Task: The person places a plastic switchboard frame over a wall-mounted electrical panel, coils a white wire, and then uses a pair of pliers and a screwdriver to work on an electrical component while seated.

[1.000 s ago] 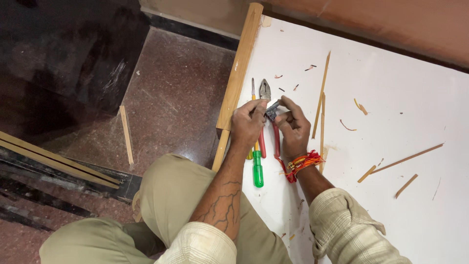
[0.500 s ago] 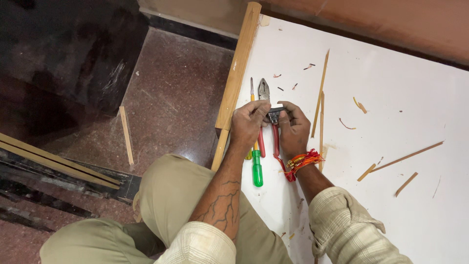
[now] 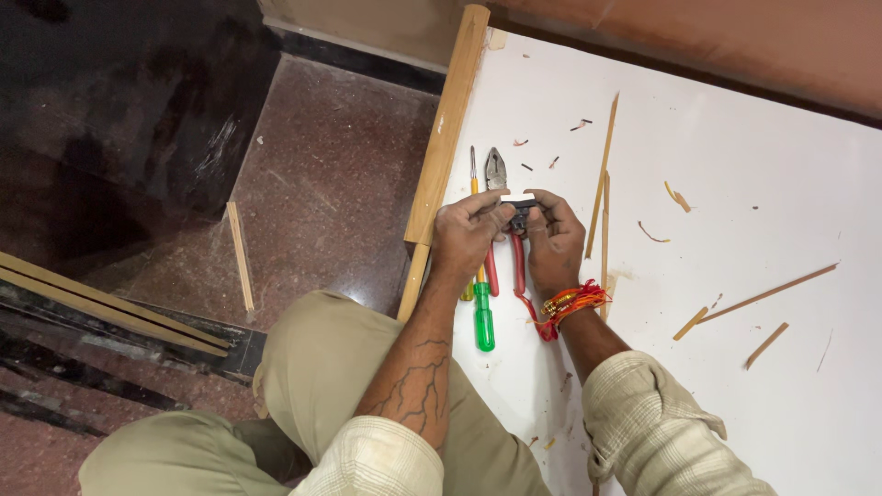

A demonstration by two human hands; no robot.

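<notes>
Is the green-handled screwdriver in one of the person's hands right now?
No, the green-handled screwdriver lies on the white board below the left hand.

board [image 3: 735, 184]: white
pliers [image 3: 501, 220]: red handles, grey head
screwdriver [image 3: 483, 317]: green handle
wrist thread [image 3: 571, 300]: red-orange
trousers [image 3: 322, 367]: khaki
floor [image 3: 340, 184]: speckled maroon

Matt white board [image 3: 735, 211], red plastic-handled metal pliers [image 3: 497, 171]

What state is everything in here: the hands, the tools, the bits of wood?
Left hand: pinching the small dark part.
Right hand: gripping the same part.
Pliers: lying flat, jaws closed.
Green screwdriver: lying unused.
Wood strips: scattered, split.
Wooden batten: lying along the board's edge.
</notes>
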